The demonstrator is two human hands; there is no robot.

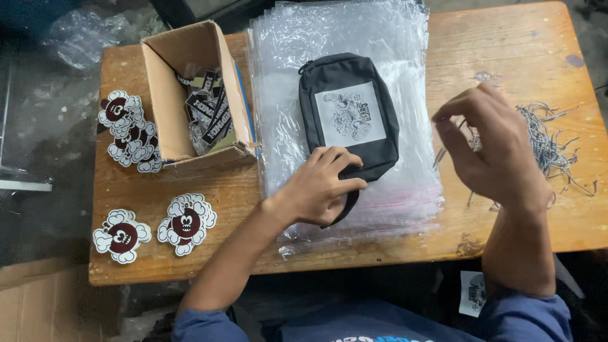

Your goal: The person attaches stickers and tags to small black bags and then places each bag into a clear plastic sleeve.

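A: Pouch (348, 117), black, white printed patch on the front, lies flat on top of the stack of clear plastic bags (386, 44), mid-table. Not bagged yet.

B: Hands?

A: Left hand (320, 187) sits on the pouch's near end, fingers curled over the edge, pinning it. Right hand (494, 149) is raised over the pile of ball chains (551, 142) at the right, thumb and fingers pinched narrow; looks like 1 chain between them, can't tell for sure.

B: Progress?

A: Early, I'd judge. No chain on the pouch, no sticker with it, bag stack looks unopened.

B: Surroundings?

A: Open cardboard box (171, 82) of dark printed tags at left. Cloud-shaped stickers (126, 130) piled beside it, 2 more (187, 223) near the front edge of the wooden table (500, 38).
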